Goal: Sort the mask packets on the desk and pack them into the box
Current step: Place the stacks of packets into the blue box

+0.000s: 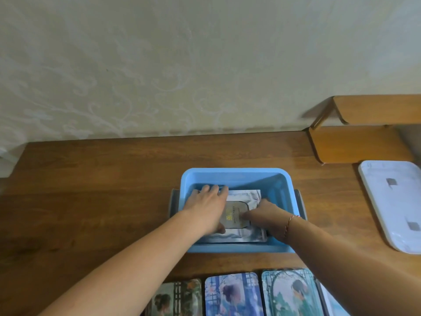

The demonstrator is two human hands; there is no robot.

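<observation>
1. The mask packets (pixel 241 213) lie as a flat stack inside the blue box (pixel 237 174), silver-white ones below and a grey packet with gold print on top, its long side running away from the person
2. The left hand (pixel 208 207) lies flat on the left part of the stack, palm down, fingers straight and together, reaching toward the far-left corner of the box; the thumb sits at the near edge of the grey packet
3. The right hand (pixel 265 215) rests on the right part of the stack, with one finger pressed on the grey packet near the gold print; the other fingers curl down at the right edge of the packets, and I cannot tell whether they grip the edge or only press against it
4. A thin bracelet (pixel 290 221) circles the right wrist, which crosses the near-right rim of the box
5. The box stands on a brown wooden desk (pixel 91 190), with dark handles showing at both short sides
6. Near the person, at the desk's front edge, three illustrated tins (pixel 232 295) lie side by side, each showing a figure among flowers
7. To the right of the box, well apart, a white tray-like lid (pixel 396 201) lies flat
8. Behind it a wooden shelf (pixel 357 142) steps up against the pale patterned wall (pixel 159 65)
</observation>
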